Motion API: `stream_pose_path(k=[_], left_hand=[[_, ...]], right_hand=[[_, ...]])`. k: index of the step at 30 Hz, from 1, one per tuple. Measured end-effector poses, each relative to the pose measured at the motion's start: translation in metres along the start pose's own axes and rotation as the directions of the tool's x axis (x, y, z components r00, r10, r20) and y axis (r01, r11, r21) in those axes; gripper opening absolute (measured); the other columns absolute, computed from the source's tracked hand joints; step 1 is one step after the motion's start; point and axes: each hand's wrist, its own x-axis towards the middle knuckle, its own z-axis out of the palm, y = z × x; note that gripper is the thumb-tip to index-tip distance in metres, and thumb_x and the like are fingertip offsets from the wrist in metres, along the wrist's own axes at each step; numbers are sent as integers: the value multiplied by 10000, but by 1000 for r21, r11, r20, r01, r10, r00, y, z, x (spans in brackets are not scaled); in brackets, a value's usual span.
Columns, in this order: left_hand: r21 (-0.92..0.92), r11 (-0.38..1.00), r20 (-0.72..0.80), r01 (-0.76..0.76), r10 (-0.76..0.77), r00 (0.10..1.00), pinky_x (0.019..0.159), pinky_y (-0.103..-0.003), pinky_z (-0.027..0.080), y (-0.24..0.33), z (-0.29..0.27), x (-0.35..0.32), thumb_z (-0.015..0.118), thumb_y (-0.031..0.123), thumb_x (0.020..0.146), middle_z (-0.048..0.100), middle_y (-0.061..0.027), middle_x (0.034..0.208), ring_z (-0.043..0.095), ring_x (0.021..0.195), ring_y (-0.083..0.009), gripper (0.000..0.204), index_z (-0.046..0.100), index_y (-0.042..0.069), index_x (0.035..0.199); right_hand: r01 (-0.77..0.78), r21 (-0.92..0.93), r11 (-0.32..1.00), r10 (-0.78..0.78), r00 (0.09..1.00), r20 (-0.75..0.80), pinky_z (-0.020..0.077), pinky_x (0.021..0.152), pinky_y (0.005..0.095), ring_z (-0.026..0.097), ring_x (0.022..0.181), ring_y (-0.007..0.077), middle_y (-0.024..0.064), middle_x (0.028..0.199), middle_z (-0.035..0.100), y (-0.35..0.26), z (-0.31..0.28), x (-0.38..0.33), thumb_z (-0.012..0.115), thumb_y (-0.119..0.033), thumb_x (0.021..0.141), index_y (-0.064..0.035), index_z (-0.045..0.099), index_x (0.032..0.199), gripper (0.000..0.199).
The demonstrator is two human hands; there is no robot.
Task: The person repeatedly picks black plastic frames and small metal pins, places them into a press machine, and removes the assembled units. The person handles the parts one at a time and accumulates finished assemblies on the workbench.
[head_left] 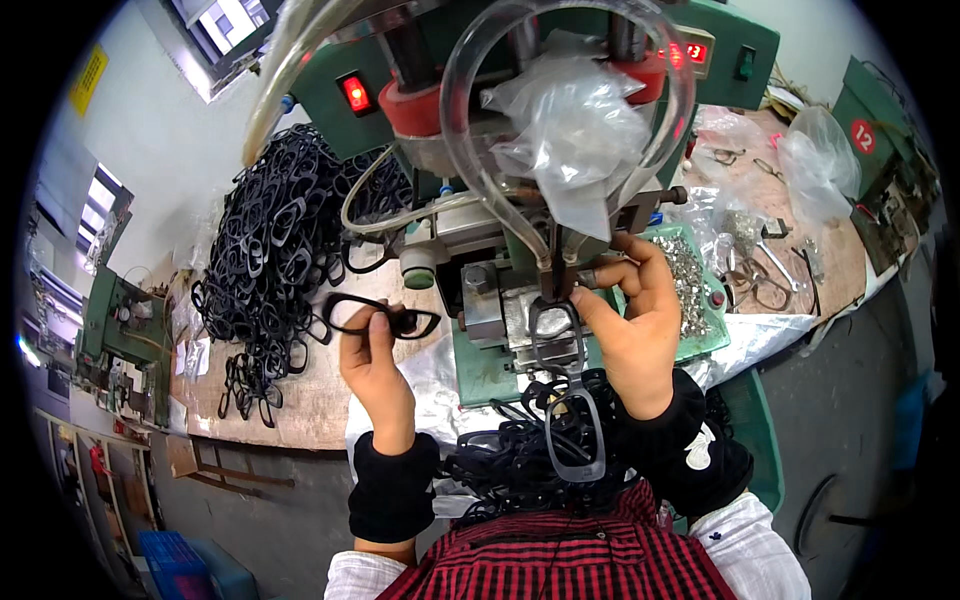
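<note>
On the left, my left hand [378, 380] pinches a black eyeglass frame [350, 298] between thumb and fingers, beside the machine. A second dark eyeglass frame [599, 435] hangs lengthwise below the head of the green press [735, 45], one rim over the metal jig [482, 315] and the other lower down. My right hand [642, 335] is closed, thumb and forefinger at the upper end of this frame, close under the press tool [548, 262]. Something grey and metallic shows at the forefinger. The exact contact between fingertips and rim is partly hidden.
A tall heap of black eyeglass frames [270, 240] covers the left bench. More frames [500, 440] lie near my lap. A green tray of small metal parts [690, 280] stands right of the jig. A wrench [778, 265] and plastic bags [815, 165] lie further right.
</note>
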Motion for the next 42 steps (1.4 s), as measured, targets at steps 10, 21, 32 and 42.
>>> stream_pose_path(k=[10,21,32,42], left_hand=[[-176,772,348,-610,629,695,854,-360,491,110,64,28,577,87,978,708,-187,1010,662,934,-263,158,626,4,1103],[-133,580,726,-804,609,319,855,-467,552,61,79,-25,790,66,694,728,-65,1099,642,855,-242,312,777,115,1002],[-64,643,716,-764,562,413,1016,-490,488,58,64,-37,758,119,764,651,-81,1301,554,815,-222,372,733,118,1136],[905,233,217,-356,466,858,976,-410,402,64,-109,41,704,56,852,657,-115,1184,570,1095,-319,160,693,61,1012]], right_hand=[[-180,154,972,164,980,112,403,1057,343,563,1191,204,144,1054,687,-43,10,-13,676,31,826,89,379,1413,660],[199,-944,262,-232,963,139,430,1036,479,529,1232,423,238,1236,606,51,-112,13,776,-136,749,-56,723,1022,289],[312,-916,254,-367,907,207,472,946,457,596,1090,403,199,1134,654,71,-118,24,672,-44,844,3,684,1004,167],[336,-850,405,-396,903,168,472,796,409,606,885,334,134,907,652,59,-111,18,687,-28,840,-19,698,933,95]])
